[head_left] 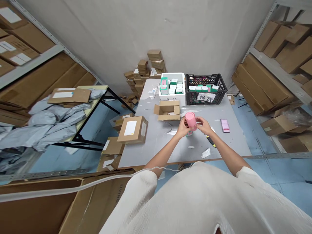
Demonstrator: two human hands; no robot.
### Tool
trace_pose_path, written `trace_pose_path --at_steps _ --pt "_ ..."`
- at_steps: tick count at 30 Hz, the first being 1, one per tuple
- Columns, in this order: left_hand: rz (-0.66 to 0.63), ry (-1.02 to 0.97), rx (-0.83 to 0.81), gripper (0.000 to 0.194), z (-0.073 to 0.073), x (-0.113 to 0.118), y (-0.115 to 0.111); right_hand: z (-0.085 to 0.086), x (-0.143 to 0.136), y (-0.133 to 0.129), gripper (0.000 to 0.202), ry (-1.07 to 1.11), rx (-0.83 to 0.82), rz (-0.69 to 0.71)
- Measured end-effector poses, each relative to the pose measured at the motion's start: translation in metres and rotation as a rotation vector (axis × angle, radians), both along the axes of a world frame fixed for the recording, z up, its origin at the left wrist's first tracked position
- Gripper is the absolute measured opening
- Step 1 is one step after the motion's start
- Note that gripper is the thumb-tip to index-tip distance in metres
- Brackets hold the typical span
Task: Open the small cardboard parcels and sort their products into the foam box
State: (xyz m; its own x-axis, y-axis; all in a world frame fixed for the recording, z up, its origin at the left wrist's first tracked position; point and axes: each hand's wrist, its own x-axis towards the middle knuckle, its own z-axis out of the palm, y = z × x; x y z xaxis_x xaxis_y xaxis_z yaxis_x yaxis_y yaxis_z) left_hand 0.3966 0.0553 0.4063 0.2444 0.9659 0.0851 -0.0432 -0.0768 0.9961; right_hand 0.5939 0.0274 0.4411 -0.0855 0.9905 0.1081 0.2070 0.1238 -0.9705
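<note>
A pink cylindrical container (190, 119) with a round top is held up over the grey table (161, 146). My left hand (182, 129) grips its left side, fingers curled around it. On the opposite side, my right hand (203, 126) has its fingers closed on the same container. Partly hidden beneath the hands is a small green and white box (189, 133). A yellow and black utility knife (210, 141) lies by my right forearm. Just behind my left hand stands an open cardboard box (168, 116) with its flaps spread.
At the back stand a white foam bin (172, 98) and a black crate (220, 94), both holding green and white boxes. A taped carton (133, 129) sits at the left edge. A pink phone-like item (225, 125) and plastic scrap (206, 152) lie right. Carton-laden shelves flank the table.
</note>
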Motion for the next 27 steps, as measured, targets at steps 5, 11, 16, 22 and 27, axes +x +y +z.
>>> trace_pose_path --at_steps 5,11,16,22,27 --pt "0.119 0.127 0.248 0.076 0.003 -0.001 -0.007 0.008 -0.003 -0.001 0.051 -0.056 0.06 0.028" --pt "0.149 0.204 0.295 0.072 0.004 -0.005 -0.004 0.013 -0.016 -0.003 0.073 -0.051 0.117 0.035" --pt "0.076 0.23 0.294 0.077 -0.002 -0.004 0.0 0.03 -0.024 -0.002 0.091 -0.097 0.189 -0.028" --pt "0.019 0.266 0.305 0.078 -0.006 -0.009 0.003 0.043 -0.023 0.005 0.086 -0.193 0.213 -0.052" --pt "0.002 0.42 0.298 0.09 -0.021 -0.022 0.007 0.044 -0.021 0.009 0.078 -0.182 0.214 -0.139"
